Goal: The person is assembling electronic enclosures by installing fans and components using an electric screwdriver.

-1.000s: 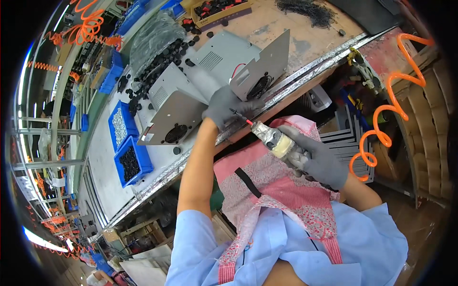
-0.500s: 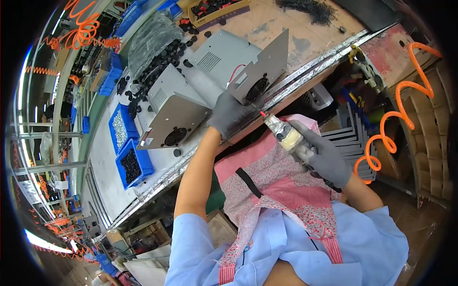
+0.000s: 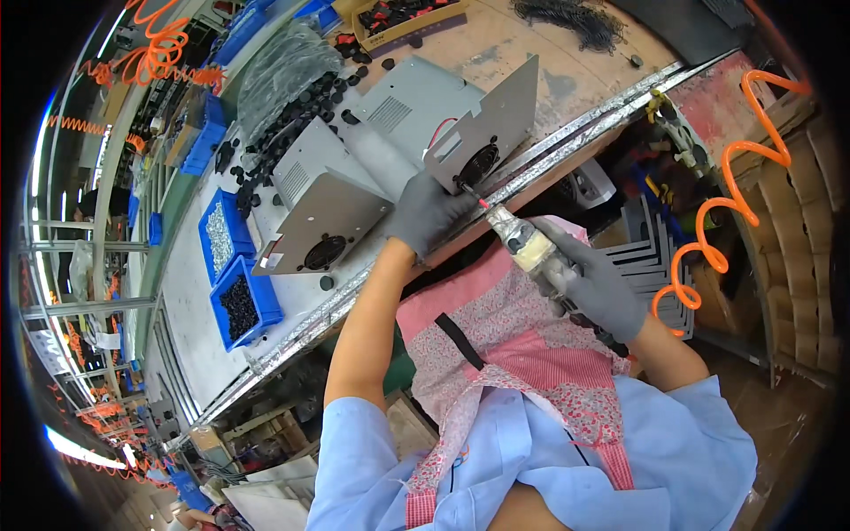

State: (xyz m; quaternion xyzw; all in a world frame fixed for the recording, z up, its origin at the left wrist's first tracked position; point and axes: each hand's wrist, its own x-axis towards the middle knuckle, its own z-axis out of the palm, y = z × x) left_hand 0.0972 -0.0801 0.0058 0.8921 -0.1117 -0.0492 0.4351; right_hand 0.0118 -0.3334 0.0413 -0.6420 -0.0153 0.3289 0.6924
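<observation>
My right hand (image 3: 604,290), in a grey glove, is wrapped round a power screwdriver (image 3: 537,251) with a worn, pale body. Its thin bit reaches the lower corner of a small black fan (image 3: 479,165) on an upright grey metal panel (image 3: 513,113). Beside that corner is my gloved left hand (image 3: 428,212), fingers bent together near the panel's lower edge; what they pinch is hidden. To its left stands a second bent grey metal housing (image 3: 329,212) with another black fan (image 3: 325,252). Both housings rest on the workbench (image 3: 199,341).
Two blue bins hold silvery small parts (image 3: 220,234) and black small parts (image 3: 239,306). Loose black pieces (image 3: 305,111) lie by a clear plastic bag (image 3: 288,75). A cardboard box (image 3: 412,25) is at the back. An orange coiled hose (image 3: 708,212) hangs at right.
My right hand has moved the screwdriver slightly up and left, bringing its bit to the fan's corner. My left hand has stayed nearly in place.
</observation>
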